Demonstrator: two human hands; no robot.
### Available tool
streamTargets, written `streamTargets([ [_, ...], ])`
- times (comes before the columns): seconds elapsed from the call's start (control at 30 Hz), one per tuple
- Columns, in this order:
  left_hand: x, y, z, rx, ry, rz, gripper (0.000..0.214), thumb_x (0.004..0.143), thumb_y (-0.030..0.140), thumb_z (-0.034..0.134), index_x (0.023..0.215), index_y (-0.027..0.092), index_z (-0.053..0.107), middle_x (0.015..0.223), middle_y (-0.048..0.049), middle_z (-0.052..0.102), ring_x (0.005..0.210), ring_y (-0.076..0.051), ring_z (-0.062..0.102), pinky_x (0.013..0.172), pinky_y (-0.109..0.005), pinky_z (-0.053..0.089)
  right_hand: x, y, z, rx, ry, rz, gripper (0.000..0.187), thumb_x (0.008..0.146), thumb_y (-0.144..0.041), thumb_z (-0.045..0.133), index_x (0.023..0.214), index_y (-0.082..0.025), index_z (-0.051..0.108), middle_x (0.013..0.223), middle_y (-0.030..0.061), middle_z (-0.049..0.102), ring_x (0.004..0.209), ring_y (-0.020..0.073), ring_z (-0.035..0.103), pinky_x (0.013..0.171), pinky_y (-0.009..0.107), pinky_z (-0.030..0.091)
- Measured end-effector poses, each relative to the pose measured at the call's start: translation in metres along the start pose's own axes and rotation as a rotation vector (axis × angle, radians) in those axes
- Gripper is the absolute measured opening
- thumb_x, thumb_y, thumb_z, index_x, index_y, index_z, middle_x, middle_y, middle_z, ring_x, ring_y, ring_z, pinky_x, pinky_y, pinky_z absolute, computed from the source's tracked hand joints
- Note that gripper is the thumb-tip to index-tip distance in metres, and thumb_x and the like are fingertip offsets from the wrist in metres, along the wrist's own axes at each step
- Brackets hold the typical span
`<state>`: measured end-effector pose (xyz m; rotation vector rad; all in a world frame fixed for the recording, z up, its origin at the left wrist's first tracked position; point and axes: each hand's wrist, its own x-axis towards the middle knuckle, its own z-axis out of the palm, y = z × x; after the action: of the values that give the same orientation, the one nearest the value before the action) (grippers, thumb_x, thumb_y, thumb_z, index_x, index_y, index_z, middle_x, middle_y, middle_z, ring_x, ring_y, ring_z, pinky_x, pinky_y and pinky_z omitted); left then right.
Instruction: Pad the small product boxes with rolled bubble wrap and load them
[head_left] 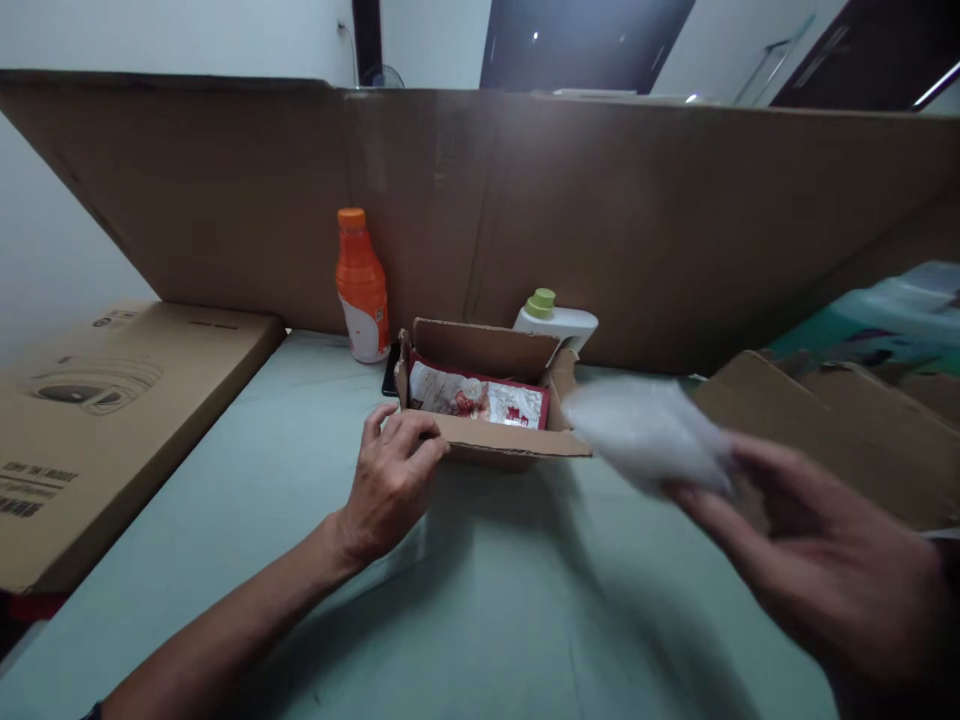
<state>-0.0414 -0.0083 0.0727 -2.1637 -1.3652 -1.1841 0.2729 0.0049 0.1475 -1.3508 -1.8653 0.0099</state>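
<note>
On the worktop, your left hand touched the box, its grip unclear; your right hand clasped a white packet to the box's right.

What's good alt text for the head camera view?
A person's right hand holds a blurred white item by an open cardboard box containing a red-edged packet; the left hand is at the box's near flap. An orange bottle stands behind.

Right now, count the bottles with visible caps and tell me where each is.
2: the orange bottle behind and left of the small open box, and the white bottle with a green cap behind the box's right end, partly hidden. Others may be hidden.
</note>
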Motion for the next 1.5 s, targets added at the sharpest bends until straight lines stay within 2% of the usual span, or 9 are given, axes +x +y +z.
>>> streamTargets([
  [0.2, -0.004, -0.006, 0.001, -0.033, -0.008, 0.052, 0.022, 0.094, 0.006, 0.049, 0.088, 0.02, 0.065, 0.091, -0.0048, 0.066, 0.091, -0.019, 0.061, 0.105, -0.045, 0.043, 0.106, -0.021, 0.069, 0.004, -0.27, -0.382, 0.026, 0.09, -0.041, 0.064, 0.107, -0.025, 0.075, 0.097, 0.0064, 0.077, 0.079, 0.0246, 0.069, 0.074, 0.042, 0.054],
  [0.4, -0.003, -0.012, 0.0, -0.051, -0.004, 0.085, 0.021, 0.093, 0.003, 0.05, 0.09, 0.019, 0.064, 0.092, -0.0046, 0.067, 0.091, -0.018, 0.062, 0.106, -0.046, 0.043, 0.108, -0.027, 0.134, -0.008, -0.76, -0.394, 0.013, 0.081, -0.025, 0.073, 0.093, -0.027, 0.078, 0.082, 0.002, 0.077, 0.07, 0.0225, 0.07, 0.061, 0.031, 0.048],
  [0.63, 0.024, -0.021, 0.01, -0.052, 0.079, 0.053, 0.022, 0.094, 0.007, 0.05, 0.092, 0.021, 0.066, 0.094, -0.0038, 0.067, 0.089, -0.018, 0.062, 0.105, -0.047, 0.045, 0.123, -0.037, 0.139, -0.096, -0.96, -0.407, 0.018, 0.085, -0.024, 0.069, 0.1, -0.023, 0.079, 0.084, 0.0017, 0.077, 0.076, 0.0177, 0.071, 0.065, 0.026, 0.046],
  [0.77, 0.017, -0.025, 0.007, -0.062, 0.196, -0.025, 0.033, 0.091, 0.009, 0.058, 0.12, 0.025, 0.062, 0.128, -0.0104, 0.06, 0.125, -0.027, 0.055, 0.109, -0.05, 0.044, 0.123, -0.019, 0.087, 0.105, -0.525, -0.178, 0.021, 0.088, -0.03, 0.069, 0.103, -0.018, 0.077, 0.098, 0.0049, 0.079, 0.088, 0.0194, 0.072, 0.077, 0.033, 0.053],
  [0.9, -0.013, -0.045, 0.005, -0.192, 0.198, -0.32, 0.066, 0.089, 0.029, 0.069, 0.148, 0.027, 0.04, 0.148, -0.0137, 0.047, 0.139, -0.03, 0.047, 0.114, -0.052, 0.041, 0.071, 0.016, 0.038, 0.145, -0.011, 0.13, 0.025, 0.091, -0.044, 0.066, 0.096, -0.022, 0.076, 0.094, 0.0062, 0.078, 0.088, 0.0198, 0.071, 0.081, 0.038, 0.055],
  [1.1, -0.02, -0.066, 0.043, -0.755, -0.014, -0.771, 0.091, 0.074, 0.06, 0.078, 0.149, 0.026, 0.04, 0.154, -0.0146, 0.047, 0.141, -0.036, 0.046, 0.115, -0.054, 0.038, 0.007, 0.047, 0.106, 0.417, -0.295, 0.24, 0.083, 0.068, -0.059, 0.081, 0.138, -0.024, 0.055, 0.134, 0.0132, 0.066, 0.113, 0.031, 0.066, 0.09, 0.047, 0.057],
  [1.27, -0.001, -0.042, 0.069, -1.027, 0.004, -0.865, 0.084, 0.073, 0.065, 0.076, 0.136, 0.016, 0.05, 0.131, -0.0148, 0.065, 0.124, -0.031, 0.06, 0.111, -0.044, 0.044, 0.011, 0.039, 0.149, 0.557, -0.275, 0.356, 0.078, 0.066, -0.06, 0.079, 0.129, -0.018, 0.059, 0.119, 0.0143, 0.072, 0.107, 0.0333, 0.068, 0.095, 0.051, 0.055],
  [1.37, -0.023, -0.018, 0.053, -1.005, 0.015, -0.881, 0.083, 0.075, 0.061, 0.076, 0.139, 0.016, 0.049, 0.134, -0.0155, 0.064, 0.126, -0.031, 0.059, 0.113, -0.045, 0.042, -0.019, 0.027, 0.128, 0.528, -0.242, 0.358, 0.075, 0.069, -0.058, 0.078, 0.129, -0.016, 0.06, 0.118, 0.016, 0.073, 0.109, 0.0356, 0.068, 0.097, 0.054, 0.054],
  [1.5, -0.09, 0.011, -0.015, -0.886, -0.013, -0.995, 0.082, 0.075, 0.057, 0.078, 0.141, 0.016, 0.052, 0.141, -0.0166, 0.061, 0.136, -0.035, 0.053, 0.117, -0.046, 0.04, -0.084, -0.019, 0.102, 0.558, -0.175, 0.288, 0.069, 0.077, -0.054, 0.075, 0.134, -0.018, 0.06, 0.126, 0.0155, 0.07, 0.118, 0.0359, 0.066, 0.102, 0.054, 0.053],
])
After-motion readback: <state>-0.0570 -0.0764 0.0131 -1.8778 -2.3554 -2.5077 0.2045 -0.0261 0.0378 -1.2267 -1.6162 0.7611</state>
